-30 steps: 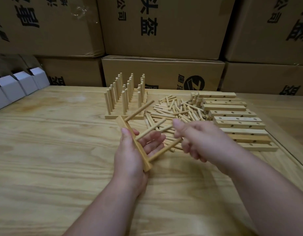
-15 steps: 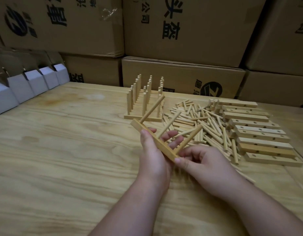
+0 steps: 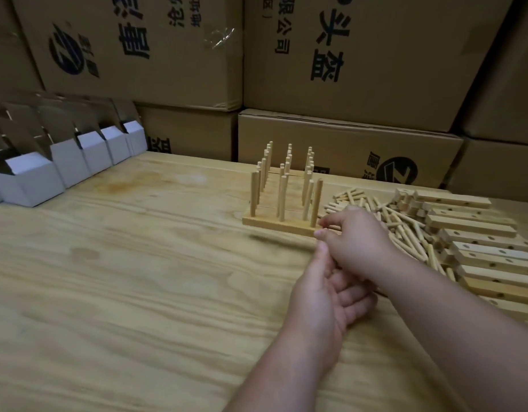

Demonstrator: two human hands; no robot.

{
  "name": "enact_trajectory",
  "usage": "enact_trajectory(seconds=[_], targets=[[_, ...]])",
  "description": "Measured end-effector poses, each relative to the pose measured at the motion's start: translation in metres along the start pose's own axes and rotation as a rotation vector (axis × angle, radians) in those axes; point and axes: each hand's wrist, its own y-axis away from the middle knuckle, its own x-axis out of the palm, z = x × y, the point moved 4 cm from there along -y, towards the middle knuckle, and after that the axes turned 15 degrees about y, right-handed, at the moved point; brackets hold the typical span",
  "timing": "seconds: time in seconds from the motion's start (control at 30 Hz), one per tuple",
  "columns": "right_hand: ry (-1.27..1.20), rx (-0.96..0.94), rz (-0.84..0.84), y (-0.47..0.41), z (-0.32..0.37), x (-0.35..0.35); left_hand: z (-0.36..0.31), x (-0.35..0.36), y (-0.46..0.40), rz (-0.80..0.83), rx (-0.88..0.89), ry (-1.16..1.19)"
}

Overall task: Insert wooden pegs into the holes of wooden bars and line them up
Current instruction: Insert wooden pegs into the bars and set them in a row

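Pegged bar (image 3: 282,226) now lined up | right hand (image 3: 356,239) touching its end

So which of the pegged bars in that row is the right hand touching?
The nearest bar, at the front end of the row. The right hand has its fingertips at that bar's right end; the other pegged bars stand behind it, untouched.

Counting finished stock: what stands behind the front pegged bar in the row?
Behind the front pegged bar stand more pegged bars, their pegs upright in three lines. Their bases are mostly covered, so the count is unclear.
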Motion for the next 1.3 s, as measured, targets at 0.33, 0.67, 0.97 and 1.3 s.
enact_trajectory(seconds=[0.33, 0.67, 0.97, 1.3], targets=[[0.147, 0.048, 0.097, -0.036, 0.002, 0.031, 0.004, -0.002, -0.006, -0.029, 0.001, 0.146], [0.124, 0.045, 0.027, -0.047, 0.002, 0.048, 0.003, -0.003, -0.005, -0.007, 0.017, 0.175], [0.153, 0.075, 0.018, -0.051, 0.003, 0.051, 0.001, -0.002, -0.001, -0.02, 0.013, 0.187], [-0.143, 0.099, -0.044, -0.024, -0.015, 0.022, 0.002, 0.0, -0.003, 0.087, -0.004, 0.079]])
